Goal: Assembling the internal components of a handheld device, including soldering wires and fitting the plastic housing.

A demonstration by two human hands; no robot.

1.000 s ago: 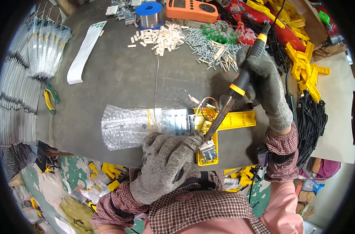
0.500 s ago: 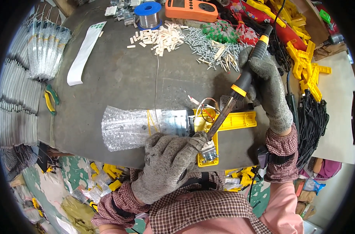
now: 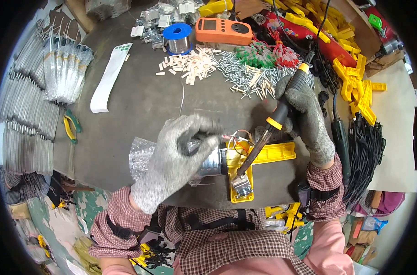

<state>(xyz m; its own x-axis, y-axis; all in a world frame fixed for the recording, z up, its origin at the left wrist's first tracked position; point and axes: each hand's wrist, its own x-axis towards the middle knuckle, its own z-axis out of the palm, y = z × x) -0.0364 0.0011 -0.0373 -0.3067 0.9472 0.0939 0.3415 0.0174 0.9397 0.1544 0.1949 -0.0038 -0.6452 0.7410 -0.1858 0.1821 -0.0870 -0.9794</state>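
- Right hand (image 3: 307, 112): gloved fingers wrapped around the soldering iron (image 3: 280, 112), its tip slanting near-left to the metal-cased part (image 3: 242, 188); contact unclear.
- Left hand (image 3: 174, 153): thumb and fingertips drawn together beside the wires (image 3: 233, 137); cannot tell whether they grip 1.
- Yellow housing (image 3: 278, 153): near side of the bench (image 3: 142, 94), right of the bubble-wrapped cylinder (image 3: 139, 158).
- Far: 1 solder spool (image 3: 178, 45), left of the orange meter (image 3: 220, 32).

room lies between pliers (image 3: 71, 126) and bubble wrap (image 3: 141, 158), but the soldering iron (image 3: 275, 122) obstructs the yellow housing (image 3: 277, 153).
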